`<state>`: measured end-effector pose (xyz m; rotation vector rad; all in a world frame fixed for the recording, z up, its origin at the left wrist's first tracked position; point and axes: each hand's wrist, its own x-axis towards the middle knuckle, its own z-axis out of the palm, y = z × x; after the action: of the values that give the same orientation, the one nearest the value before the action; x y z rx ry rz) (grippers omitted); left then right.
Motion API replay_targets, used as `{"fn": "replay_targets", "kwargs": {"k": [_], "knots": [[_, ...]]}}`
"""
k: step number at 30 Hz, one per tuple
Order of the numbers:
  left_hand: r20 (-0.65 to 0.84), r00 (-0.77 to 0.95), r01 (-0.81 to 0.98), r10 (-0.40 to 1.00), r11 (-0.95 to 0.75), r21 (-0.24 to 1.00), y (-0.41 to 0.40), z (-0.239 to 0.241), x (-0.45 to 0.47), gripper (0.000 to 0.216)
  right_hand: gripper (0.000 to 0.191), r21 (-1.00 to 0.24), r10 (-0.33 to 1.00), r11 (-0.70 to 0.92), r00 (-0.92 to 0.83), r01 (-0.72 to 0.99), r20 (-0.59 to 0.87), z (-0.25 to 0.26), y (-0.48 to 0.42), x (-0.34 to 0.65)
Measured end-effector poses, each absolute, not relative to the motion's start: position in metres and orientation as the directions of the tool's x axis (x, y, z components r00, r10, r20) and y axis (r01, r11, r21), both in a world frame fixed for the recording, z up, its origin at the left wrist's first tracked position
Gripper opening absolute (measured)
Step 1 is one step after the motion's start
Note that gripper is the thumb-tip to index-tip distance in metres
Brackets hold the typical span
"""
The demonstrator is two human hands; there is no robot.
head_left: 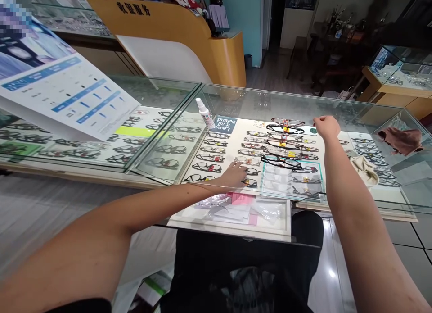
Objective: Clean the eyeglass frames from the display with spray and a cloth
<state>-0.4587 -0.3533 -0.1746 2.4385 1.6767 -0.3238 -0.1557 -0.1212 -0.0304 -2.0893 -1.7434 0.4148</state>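
My left hand (pixel 234 174) is over the glass display case (pixel 168 166), its fingers apart and partly hidden by the back of the hand. Near its fingertips is a pair of clear-framed eyeglasses (pixel 248 161), with small dark frames (pixel 251 183) beside it. I cannot tell whether the fingers touch any of them. Farther right, my right hand (pixel 328 126) is closed with curled fingers above the case; whatever it may hold is hidden. Between my hands, a column of larger-looking dark eyeglasses (pixel 283 161) appears to lie on the glass top.
A white spray bottle (pixel 204 113) stands behind the rows of frames. Below the case, an open drawer (pixel 288 220) holds papers and plastic bags. On the right are a cream cloth (pixel 364 171) and a brown cloth (pixel 401 139). A printed leaflet stand (pixel 84 94) rises at left.
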Motion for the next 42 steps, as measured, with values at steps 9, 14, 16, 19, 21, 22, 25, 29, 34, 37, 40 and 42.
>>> {"fn": "replay_targets", "kwargs": {"k": [9,14,16,19,21,22,25,29,34,37,40,42], "knots": [[-0.302,0.351,0.935,0.886,-0.347,0.07,-0.343,-0.173,-0.46,0.011,0.032,-0.471,0.985,-0.15,0.174,0.869,0.008,-0.031,-0.122,-0.156],[-0.326,0.344,0.938,0.881,-0.339,0.073,-0.349,-0.166,-0.459,0.013,0.03,-0.473,0.984,-0.162,0.178,0.866,-0.01,-0.031,-0.122,-0.156],[-0.341,0.343,0.938,0.875,-0.338,0.076,-0.352,-0.162,-0.46,0.016,0.031,-0.473,0.984,-0.158,0.177,0.867,-0.005,-0.03,-0.122,-0.156],[-0.37,0.336,0.941,0.866,-0.328,0.085,-0.359,-0.155,-0.462,0.019,0.031,-0.473,0.984,-0.155,0.175,0.867,-0.002,-0.031,-0.122,-0.155],[-0.39,0.327,0.944,0.861,-0.315,0.097,-0.365,-0.148,-0.46,0.021,0.029,-0.473,0.985,-0.155,0.175,0.867,-0.001,-0.031,-0.121,-0.155],[-0.401,0.324,0.945,0.857,-0.308,0.106,-0.369,-0.144,-0.458,0.022,0.028,-0.473,0.985,-0.154,0.175,0.868,0.0,-0.032,-0.121,-0.154],[-0.427,0.34,0.94,0.838,-0.303,0.154,-0.385,-0.128,-0.449,0.014,0.027,-0.47,0.985,-0.151,0.175,0.869,0.007,-0.032,-0.121,-0.154],[-0.394,0.398,0.906,0.829,-0.288,0.309,-0.411,-0.104,-0.439,0.005,0.026,-0.467,0.984,-0.148,0.176,0.872,0.018,-0.031,-0.121,-0.153],[-0.367,0.522,0.793,0.77,-0.28,0.541,-0.43,-0.077,-0.433,0.011,0.026,-0.459,0.984,-0.144,0.174,0.876,0.024,-0.028,-0.123,-0.153],[-0.323,0.568,0.747,0.757,-0.309,0.588,-0.436,-0.061,-0.427,0.012,0.026,-0.459,0.985,-0.147,0.174,0.876,0.015,-0.025,-0.126,-0.155],[-0.312,0.59,0.73,0.745,-0.327,0.601,-0.441,-0.041,-0.421,0.013,0.03,-0.461,0.985,-0.156,0.175,0.873,-0.001,-0.023,-0.129,-0.156],[-0.304,0.605,0.708,0.736,-0.322,0.629,-0.445,-0.024,-0.418,0.013,0.031,-0.462,0.984,-0.159,0.176,0.872,-0.008,-0.022,-0.13,-0.156]]}}
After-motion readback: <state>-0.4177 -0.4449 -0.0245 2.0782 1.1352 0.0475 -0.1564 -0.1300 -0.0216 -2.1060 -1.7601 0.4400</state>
